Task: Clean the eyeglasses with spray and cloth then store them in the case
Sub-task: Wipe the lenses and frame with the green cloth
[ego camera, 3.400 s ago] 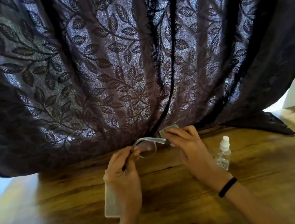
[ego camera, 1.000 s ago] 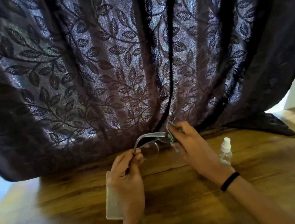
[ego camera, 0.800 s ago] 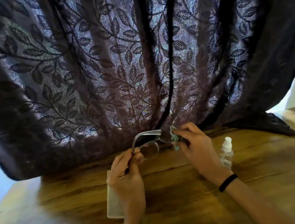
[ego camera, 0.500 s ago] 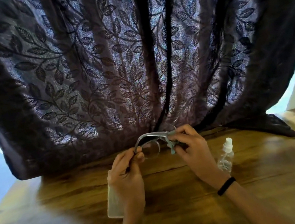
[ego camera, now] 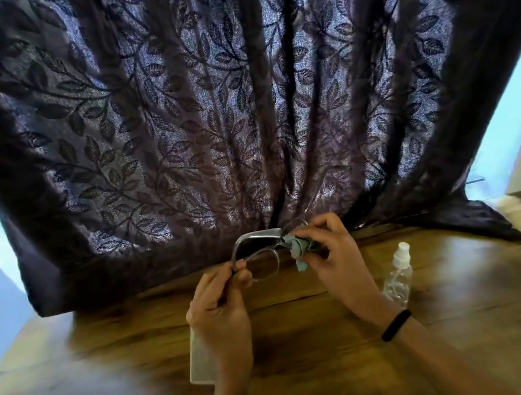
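Observation:
I hold grey-framed eyeglasses (ego camera: 258,253) above the wooden table (ego camera: 481,315). My left hand (ego camera: 219,316) pinches the frame's left end near the hinge. My right hand (ego camera: 335,253) pinches a crumpled pale blue cloth (ego camera: 299,248) around the right lens, which the cloth and fingers mostly hide. A small clear spray bottle (ego camera: 398,277) with a white nozzle stands on the table just right of my right wrist. A pale translucent case (ego camera: 199,361) lies flat on the table, partly hidden under my left hand.
A dark purple leaf-patterned curtain (ego camera: 237,114) hangs close behind the hands and drapes onto the table's far edge. The table's left corner edge runs diagonally at the left. A black band is on my right wrist.
The cloth has come more into view, bunched around the right lens under my right fingers. My left hand keeps its hold on the frame. The view has tilted slightly.

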Demonstrator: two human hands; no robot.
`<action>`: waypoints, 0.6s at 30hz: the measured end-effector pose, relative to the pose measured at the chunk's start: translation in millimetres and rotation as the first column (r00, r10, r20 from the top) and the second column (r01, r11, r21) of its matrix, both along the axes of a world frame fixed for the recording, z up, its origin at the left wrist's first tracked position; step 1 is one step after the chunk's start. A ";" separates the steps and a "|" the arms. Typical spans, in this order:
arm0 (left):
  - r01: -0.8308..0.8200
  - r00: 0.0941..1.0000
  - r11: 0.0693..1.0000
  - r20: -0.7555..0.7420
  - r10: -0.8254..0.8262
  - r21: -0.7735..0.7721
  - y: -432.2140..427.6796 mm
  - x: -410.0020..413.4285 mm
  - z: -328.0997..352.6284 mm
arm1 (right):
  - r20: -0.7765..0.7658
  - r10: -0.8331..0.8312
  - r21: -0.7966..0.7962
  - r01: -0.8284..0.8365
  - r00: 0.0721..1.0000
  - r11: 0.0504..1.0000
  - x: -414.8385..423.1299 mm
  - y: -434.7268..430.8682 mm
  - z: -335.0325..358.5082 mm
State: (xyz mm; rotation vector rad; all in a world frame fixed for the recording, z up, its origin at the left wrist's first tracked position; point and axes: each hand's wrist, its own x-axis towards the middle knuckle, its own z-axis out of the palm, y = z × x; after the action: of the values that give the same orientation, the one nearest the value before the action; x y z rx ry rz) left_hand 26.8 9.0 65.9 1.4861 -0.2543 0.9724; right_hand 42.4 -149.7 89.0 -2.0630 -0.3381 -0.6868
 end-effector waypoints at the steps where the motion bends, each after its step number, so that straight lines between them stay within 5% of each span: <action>1: -0.008 1.000 1.000 0.002 0.008 0.004 0.2 0.2 -0.5 | 0.006 -0.019 -0.010 0.019 1.000 1.000 -0.1 -0.9 -0.8; 10: -0.032 0.999 0.999 -0.022 0.032 -0.028 3.9 4.7 0.5 | 0.060 -0.188 -0.100 0.193 0.980 0.976 4.7 -23.5 -6.5; 15: -0.063 0.998 0.998 -0.034 0.062 -0.019 6.4 8.4 1.1 | 0.006 -0.186 -0.068 0.186 0.983 0.980 3.5 -31.6 -21.3; 18: -0.077 0.996 0.997 -0.042 0.076 -0.008 7.9 8.2 -0.8 | -0.137 -0.201 -0.183 0.175 0.970 0.967 -1.5 -36.2 -44.4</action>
State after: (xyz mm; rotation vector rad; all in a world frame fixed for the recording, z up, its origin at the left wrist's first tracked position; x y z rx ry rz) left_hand 35.1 16.9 65.0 1.5153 -0.1632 1.0012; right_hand 41.0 -185.9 44.6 -2.3175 -0.1144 -0.6224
